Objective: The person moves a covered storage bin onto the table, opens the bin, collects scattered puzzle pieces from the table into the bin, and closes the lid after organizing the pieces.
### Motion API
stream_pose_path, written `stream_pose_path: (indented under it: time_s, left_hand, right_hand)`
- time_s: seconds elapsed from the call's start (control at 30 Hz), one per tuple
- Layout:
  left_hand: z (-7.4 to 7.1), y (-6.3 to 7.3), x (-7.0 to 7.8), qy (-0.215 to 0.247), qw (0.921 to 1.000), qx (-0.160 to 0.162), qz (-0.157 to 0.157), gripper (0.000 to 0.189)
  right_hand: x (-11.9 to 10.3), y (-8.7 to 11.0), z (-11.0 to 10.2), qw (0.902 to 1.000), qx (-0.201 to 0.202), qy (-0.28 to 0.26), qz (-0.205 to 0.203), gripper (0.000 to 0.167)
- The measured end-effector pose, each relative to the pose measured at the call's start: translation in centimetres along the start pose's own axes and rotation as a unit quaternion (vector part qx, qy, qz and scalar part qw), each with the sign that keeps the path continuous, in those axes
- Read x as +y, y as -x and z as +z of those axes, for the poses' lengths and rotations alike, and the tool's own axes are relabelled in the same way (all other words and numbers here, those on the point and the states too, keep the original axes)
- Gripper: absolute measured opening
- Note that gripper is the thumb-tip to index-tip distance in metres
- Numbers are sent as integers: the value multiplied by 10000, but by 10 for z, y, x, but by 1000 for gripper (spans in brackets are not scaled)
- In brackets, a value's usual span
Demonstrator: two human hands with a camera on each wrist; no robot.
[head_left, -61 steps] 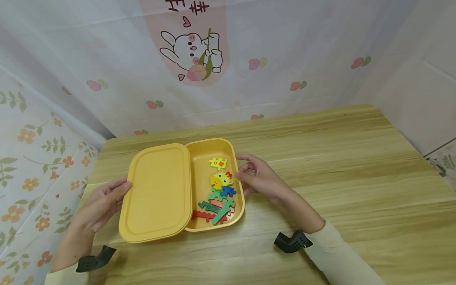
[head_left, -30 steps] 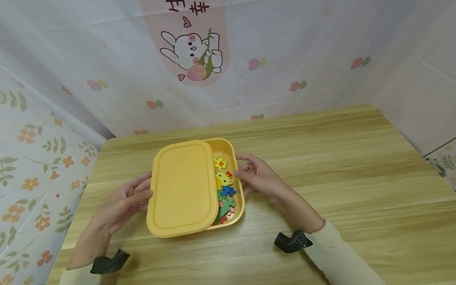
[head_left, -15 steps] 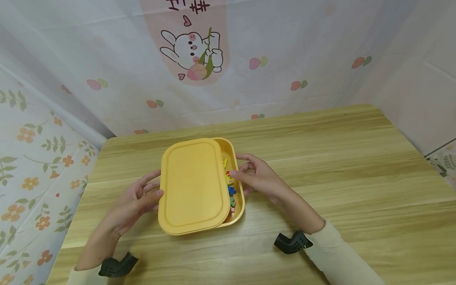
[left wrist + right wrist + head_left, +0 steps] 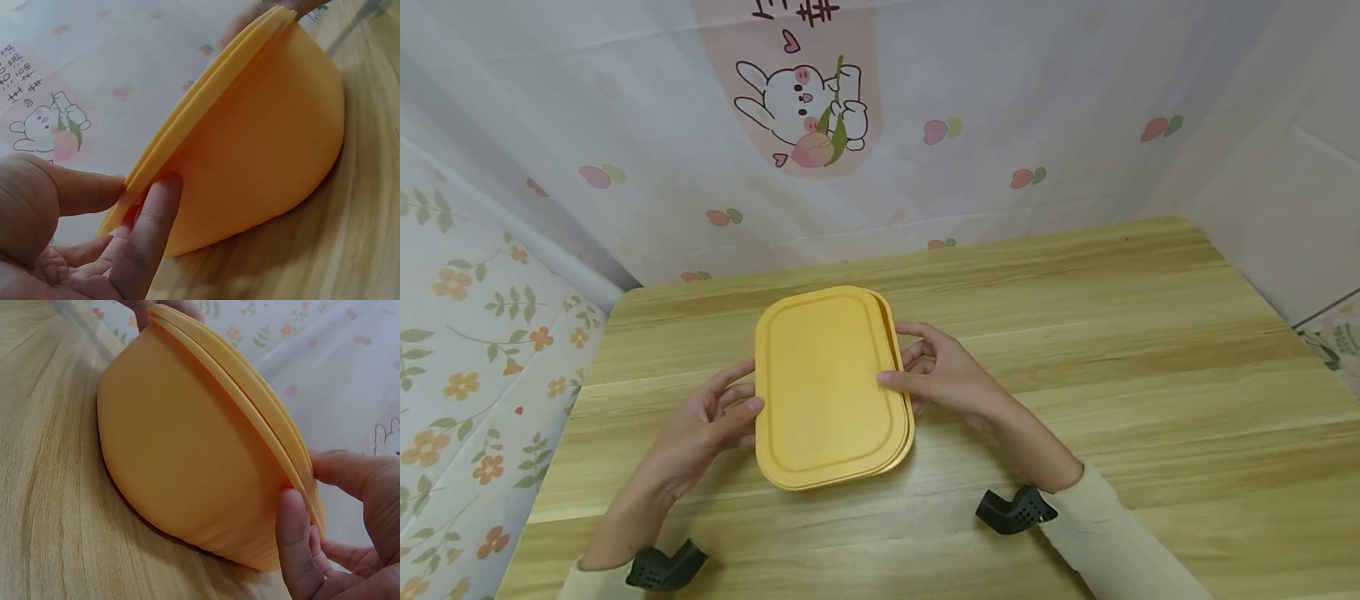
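A yellow lid (image 4: 827, 383) lies over nearly all of a yellow plastic box (image 4: 181, 444), leaving a thin dark gap along the right side in the head view. My left hand (image 4: 711, 425) pinches the lid's left edge, thumb on top and fingers beneath, as the left wrist view shows. At the right side my right hand (image 4: 951, 375) grips the box rim, its thumb resting on the lid and its fingers below the rim. The puzzle pieces inside the box are hidden under the lid.
The box stands on a wood-grain table (image 4: 1075, 350). Behind it hangs a white cloth (image 4: 985, 83) printed with a rabbit and fruit. A floral cloth (image 4: 467, 400) hangs along the left. Each wrist wears a black mount (image 4: 1015, 510).
My left hand has slid the lid rightward across the box, covering the colourful puzzle pieces. My right hand has stayed at the rim, and its thumb now lies on the lid.
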State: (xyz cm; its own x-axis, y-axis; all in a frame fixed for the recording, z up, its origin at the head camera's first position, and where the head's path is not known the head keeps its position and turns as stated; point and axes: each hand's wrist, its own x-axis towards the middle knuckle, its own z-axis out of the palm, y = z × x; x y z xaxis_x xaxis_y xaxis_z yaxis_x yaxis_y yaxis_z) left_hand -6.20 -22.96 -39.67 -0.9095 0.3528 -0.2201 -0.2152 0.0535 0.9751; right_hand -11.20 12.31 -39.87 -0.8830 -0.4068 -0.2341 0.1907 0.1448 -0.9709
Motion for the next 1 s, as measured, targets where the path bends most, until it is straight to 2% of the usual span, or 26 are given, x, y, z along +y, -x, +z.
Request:
stream_pose_path:
  time_s: [0.23, 0.53, 0.73, 1.0]
  left_hand:
    - [7, -1, -2, -234, 9993, 269, -54, 69]
    - [14, -3, -4, -455, 9974, 537, -168, 65]
    - [16, -4, -4, -538, 9967, 575, -214, 65]
    - [17, -3, -3, -503, 9976, 454, -130, 67]
  right_hand:
    - [0, 0, -1, 10000, -56, -56, 45, 84]
    - [-1, 2, -5, 9993, -367, -100, -16, 81]
    - [-1, 2, -6, 9983, -565, -95, -93, 80]
    - [-1, 3, -6, 9983, -572, -94, -79, 80]
